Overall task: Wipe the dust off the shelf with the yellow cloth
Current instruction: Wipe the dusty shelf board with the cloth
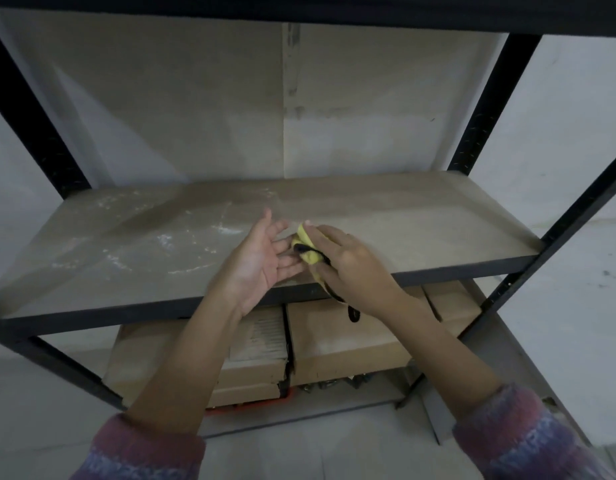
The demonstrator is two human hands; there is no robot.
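Yellow cloth [305, 249], bunched into a small wad with a black edging or strap trailing from it, sits between the two hands just above the front part of the shelf [421, 220]. The right hand [355, 268] covers the cloth from above, back of the hand up, its fingers [320, 233] curled and clamped on the wad, while the black strip hangs down below the wrist, past the shelf's dark front rail. The left hand [260, 263] faces it palm-up and tilted inward, fingers apart and loosely extended, their tips touching or nearly touching the cloth's left side; it grips nothing. Both forearms are bare, with pink and purple knitted sleeves [144, 452] pushed back near the bottom edge of the view. The shelf board is a tan, dull panel; pale streaks and specks of dust [164, 240] lie across its left half, while the right half looks more even. Black metal uprights [490, 102] with rows of slots frame the unit at both sides, and another dark rail runs across the top. Behind the board stands a beige back panel with a vertical seam. On the level below, brown cardboard boxes [341, 341] lie side by side, one with a printed label. Pale wall and floor surround the unit.
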